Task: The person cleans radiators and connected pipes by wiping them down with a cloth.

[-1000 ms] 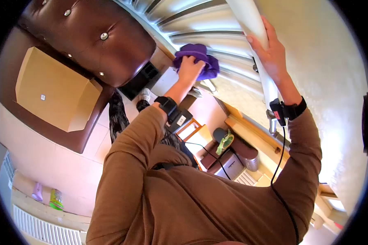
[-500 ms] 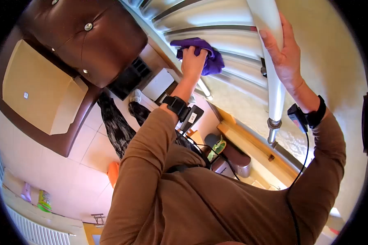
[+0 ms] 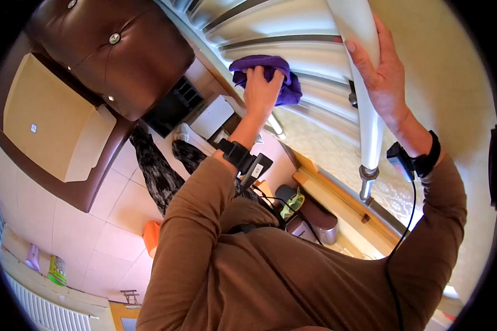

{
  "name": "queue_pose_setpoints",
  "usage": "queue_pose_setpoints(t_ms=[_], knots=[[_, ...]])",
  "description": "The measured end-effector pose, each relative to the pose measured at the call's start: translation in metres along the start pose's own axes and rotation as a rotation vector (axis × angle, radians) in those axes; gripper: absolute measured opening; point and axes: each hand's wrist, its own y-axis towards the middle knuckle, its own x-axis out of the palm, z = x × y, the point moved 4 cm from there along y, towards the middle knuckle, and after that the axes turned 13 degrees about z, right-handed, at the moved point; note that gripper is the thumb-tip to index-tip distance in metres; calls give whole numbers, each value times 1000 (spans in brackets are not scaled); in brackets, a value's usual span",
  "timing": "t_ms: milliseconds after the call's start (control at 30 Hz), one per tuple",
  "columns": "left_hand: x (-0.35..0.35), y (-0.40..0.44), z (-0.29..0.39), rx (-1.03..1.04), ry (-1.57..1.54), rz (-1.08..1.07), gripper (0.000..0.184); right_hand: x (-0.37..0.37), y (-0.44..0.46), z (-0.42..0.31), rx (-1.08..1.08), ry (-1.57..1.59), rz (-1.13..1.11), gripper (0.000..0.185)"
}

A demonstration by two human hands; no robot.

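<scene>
My left hand [image 3: 261,94] presses a bunched purple cloth [image 3: 291,92] against the white radiator [image 3: 298,22], its fingers bent into the folds. The cloth lies across the radiator's smooth tubes, near their left edge. My right hand [image 3: 388,83] grips the thick white pipe [image 3: 371,140] along the radiator's right side, with the thumb on the near face and the fingers round the far side, partly hidden. Below that hand, the pipe ends in a metal fitting [image 3: 368,173]. Both wrists wear black straps with small devices and cables.
At upper left is a brown tufted leather seat [image 3: 132,60], with a beige box [image 3: 49,121] beside it. Patterned trouser legs [image 3: 152,171] stand on the tiled floor near an orange object [image 3: 151,237]. A wooden ledge [image 3: 342,201] runs below the radiator.
My left hand and the cloth have shifted slightly down on the radiator, and the cloth's folds have changed a little. My right hand keeps its place on the pipe.
</scene>
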Motion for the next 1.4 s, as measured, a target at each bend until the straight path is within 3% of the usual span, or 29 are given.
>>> queue_pose_setpoints(t_ms=[200,433,500,633,700,767,867,900,967,1000,1067,1100,1167,1233,1300,1367,1400], knots=[[1,5,-3,-11,24,-8,46,1,-1,2,4,14,18,53],[20,29,-52,-247,-90,-23,47,-2,-1,3,39,-54,40,56],[24,38,-67,-419,23,-14,48,-4,0,4,54,-160,52,55],[38,59,-105,-531,-125,-55,45,-3,2,1,20,-162,63,54],[29,51,-97,-497,-112,-25,41,-2,1,-1,1,-86,30,53],[21,41,-78,-433,-127,-138,43,-1,2,1,18,-22,20,54],[5,18,-33,-169,-69,-133,41,-1,3,4,16,19,22,56],[-17,9,10,-84,-17,-152,44,-1,3,2,3,-8,33,56],[-23,5,37,119,-156,-32,46,-2,3,-2,28,-34,26,57],[-18,9,41,125,-157,-26,46,-3,2,-2,64,-72,15,57],[-17,26,45,149,-237,269,44,-4,2,-4,45,-91,14,58],[-13,40,44,159,-243,277,44,-4,3,-3,33,-108,8,58],[-1,75,23,154,5,369,39,-4,4,-1,-7,-99,15,58],[16,113,-14,331,209,381,34,-4,5,-1,-36,-93,16,59],[9,132,-21,321,441,253,28,-3,4,-1,28,6,-2,60],[5,152,-42,-1,74,238,30,-3,2,1,112,27,-25,61],[22,176,-79,-93,85,213,33,-2,1,3,180,57,-46,62]])
